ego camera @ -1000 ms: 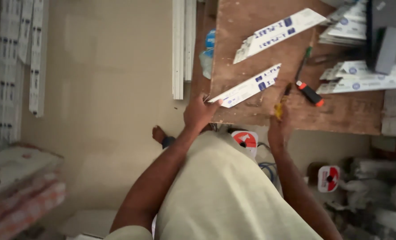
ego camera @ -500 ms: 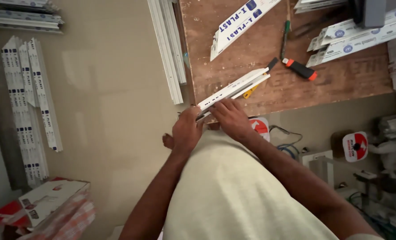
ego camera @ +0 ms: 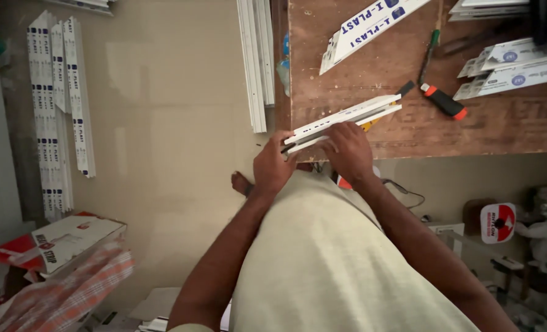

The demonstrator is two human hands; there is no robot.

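Hands: left and right both gripping white trunking strip; fingertips hidden beneath.

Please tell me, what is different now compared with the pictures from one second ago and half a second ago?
A second ago the left hand held the white strip alone, and the right hand rested apart at the table edge. The right hand then moved left onto the strip, and both hands hold it now. The orange-handled knife and the white strips on the floor stayed in place.
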